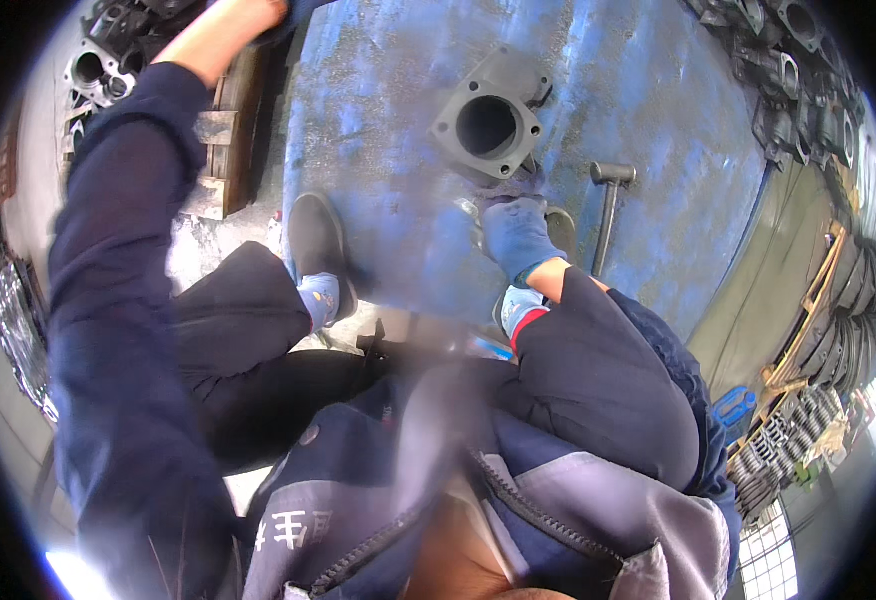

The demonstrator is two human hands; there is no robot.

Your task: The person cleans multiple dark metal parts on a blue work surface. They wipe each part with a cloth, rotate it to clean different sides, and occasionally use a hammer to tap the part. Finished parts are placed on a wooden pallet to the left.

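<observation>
Head view: gloved right hand (518,238) just below a grey casting (503,88)

Head camera showed the casting lying on a worn blue surface (388,130), its flange and round bore facing up. The right hand, in a blue glove, reached down to its near edge; the fingers were blurred, so whether they gripped it could not be told. A hammer (609,210) lay just right of that hand. The left hand (295,16), in a dark glove, was stretched to the top edge, near a wooden pallet (220,150); mostly cut off, its grip could not be told. Further castings (798,95) lay heaped at upper right.
</observation>
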